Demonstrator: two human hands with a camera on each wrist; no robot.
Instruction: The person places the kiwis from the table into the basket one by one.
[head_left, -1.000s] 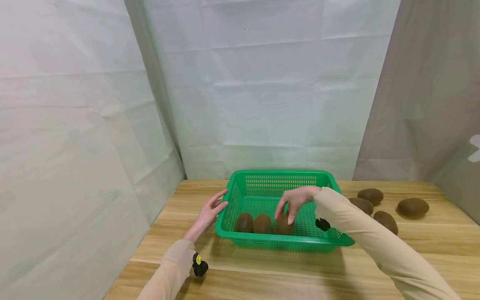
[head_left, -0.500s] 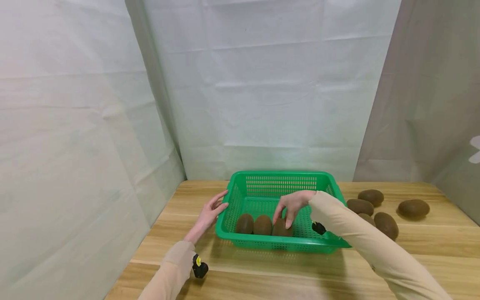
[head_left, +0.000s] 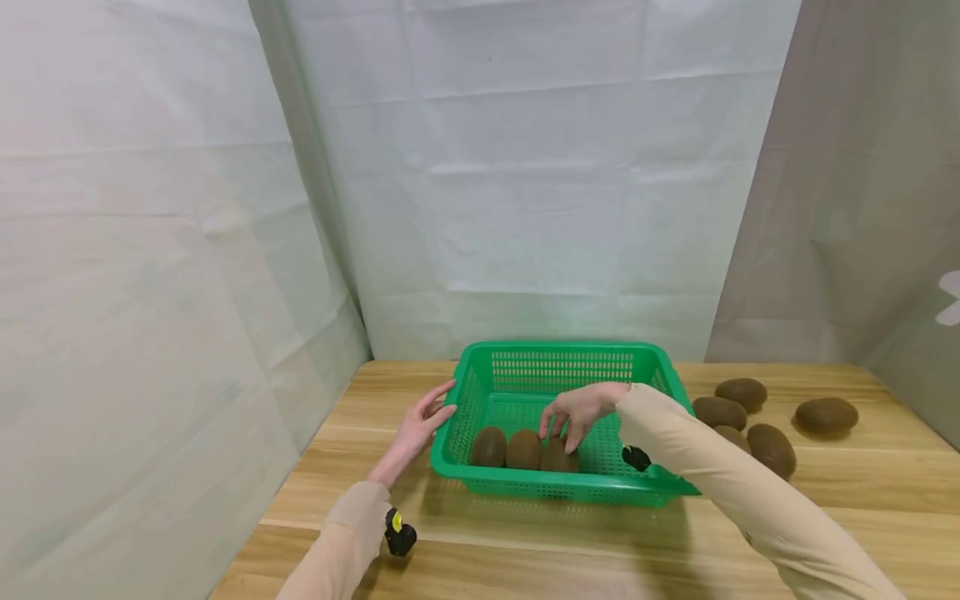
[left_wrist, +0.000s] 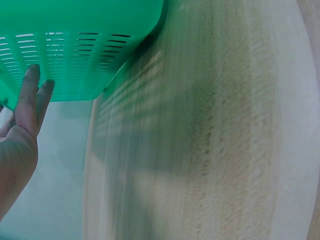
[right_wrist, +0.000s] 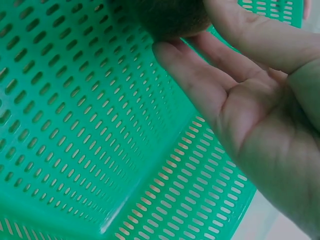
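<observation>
A green plastic basket with slotted walls stands on the table. Three brown kiwis sit in a row along its near wall: a left kiwi, a middle kiwi and a right kiwi. My right hand reaches in from above, its thumb and fingertips around the top of the right kiwi. In the right wrist view that kiwi lies between thumb and fingers, partly cut off. With fingers extended, my left hand touches the basket's left side; the left wrist view shows fingertips against the slotted wall.
Right of the basket, several loose kiwis lie on the wooden table, one farther out. Some are partly hidden by the right sleeve. Pale cloth hangs behind and at the sides.
My right hand has moved slightly left and lower with the third kiwi, which now sits close against the middle one. The left hand has stayed at the basket's side.
</observation>
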